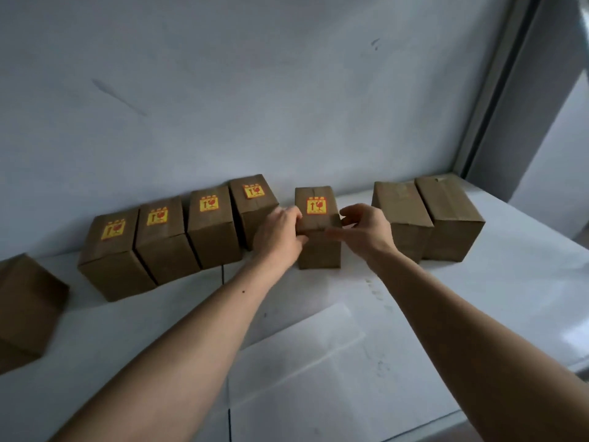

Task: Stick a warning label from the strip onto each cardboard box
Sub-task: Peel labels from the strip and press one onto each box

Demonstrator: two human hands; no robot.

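**Both hands on the fifth labelled box**

At frame centre, the left hand [280, 234] and right hand [366, 228] curl their fingers round a labelled cardboard box [318, 247] on the white table [318, 362]. Four labelled boxes [178, 237] stand to its left, two unlabelled boxes [427, 218] to its right.

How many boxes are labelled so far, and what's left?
Five boxes carry labels: four in the left row and the middle box, which both hands now hold. The two right boxes show none; the far-left box shows none either.
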